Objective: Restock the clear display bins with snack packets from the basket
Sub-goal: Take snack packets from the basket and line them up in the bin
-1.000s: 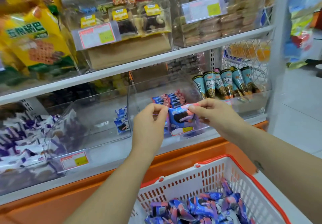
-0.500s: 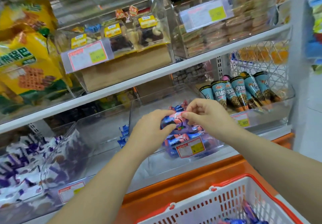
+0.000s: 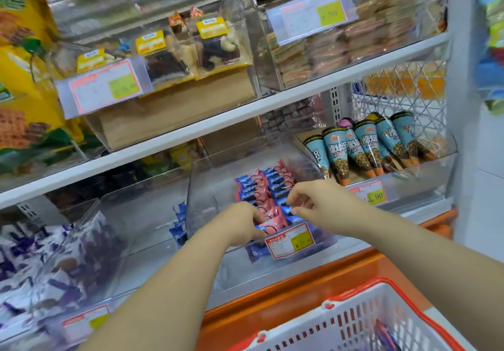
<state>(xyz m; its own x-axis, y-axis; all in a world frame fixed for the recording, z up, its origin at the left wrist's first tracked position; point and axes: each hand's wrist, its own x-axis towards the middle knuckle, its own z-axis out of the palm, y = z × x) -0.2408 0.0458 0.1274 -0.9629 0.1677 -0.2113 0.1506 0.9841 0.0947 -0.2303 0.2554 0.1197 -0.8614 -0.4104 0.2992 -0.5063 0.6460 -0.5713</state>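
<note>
Both my hands reach into the middle clear display bin (image 3: 203,184) on the lower shelf. Between them lies a pink-and-blue snack packet (image 3: 274,221), low at the front of the bin behind its price label. My left hand (image 3: 240,225) grips the packet's left end with curled fingers. My right hand (image 3: 319,206) pinches its right end. A row of matching packets (image 3: 261,187) stands behind it in the bin. The white basket (image 3: 351,323) with a red rim sits at the bottom right, with a few packets (image 3: 384,337) showing inside.
To the right is a bin of blue cone snacks (image 3: 365,146). A nearly empty clear bin (image 3: 141,214) and a bin of purple-white packets (image 3: 41,263) stand to the left. An orange ledge (image 3: 300,293) runs below the shelf. The upper shelf (image 3: 245,110) holds more bins.
Both hands have carried the packet forward and down into the front of the middle bin. The view has tilted up, so the basket sits lower in frame.
</note>
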